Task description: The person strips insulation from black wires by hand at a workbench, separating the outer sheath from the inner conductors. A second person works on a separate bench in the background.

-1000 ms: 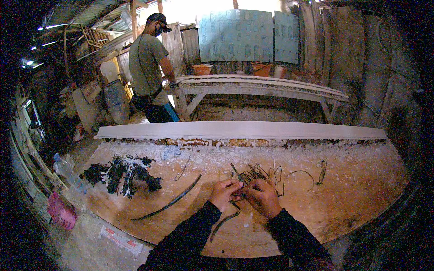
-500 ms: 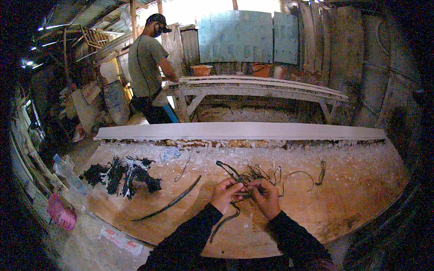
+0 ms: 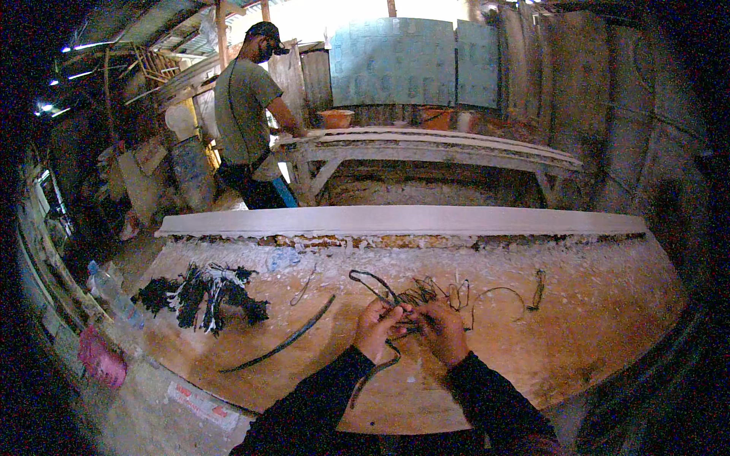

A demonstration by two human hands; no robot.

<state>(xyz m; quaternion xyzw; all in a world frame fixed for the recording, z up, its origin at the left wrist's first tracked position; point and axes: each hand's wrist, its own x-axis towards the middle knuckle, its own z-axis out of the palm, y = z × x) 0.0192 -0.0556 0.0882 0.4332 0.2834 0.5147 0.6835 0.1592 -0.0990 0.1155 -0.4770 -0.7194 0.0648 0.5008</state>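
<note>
Close together over the middle of the wooden worktable [image 3: 304,395], both hands are pinched at the same spot. My left hand [image 3: 374,330] is closed on a dark cord [image 3: 370,372]; one end trails toward me on the board, and a loop of it sticks out beyond the fingers. My right hand [image 3: 445,336] is closed beside it, its fingertips on a tangle of thin dark string [image 3: 423,292]. Just what lies between the fingertips is hidden. Left of my hands lies a long, curved dark strip [image 3: 293,337], touching neither hand.
A heap of black and white fibre tufts [image 3: 205,296] lies at the table's left. More thin string [image 3: 538,292] is on the right. A long white moulding [image 3: 403,220] borders the far edge. Beyond, a person [image 3: 247,114] stands at another bench [image 3: 441,152]. A pink basket [image 3: 101,357] sits lower left.
The cord's loop beyond my left hand has swung left and opened wider. Both hands stay close together with their fingers pinched. The whole view has shifted slightly.
</note>
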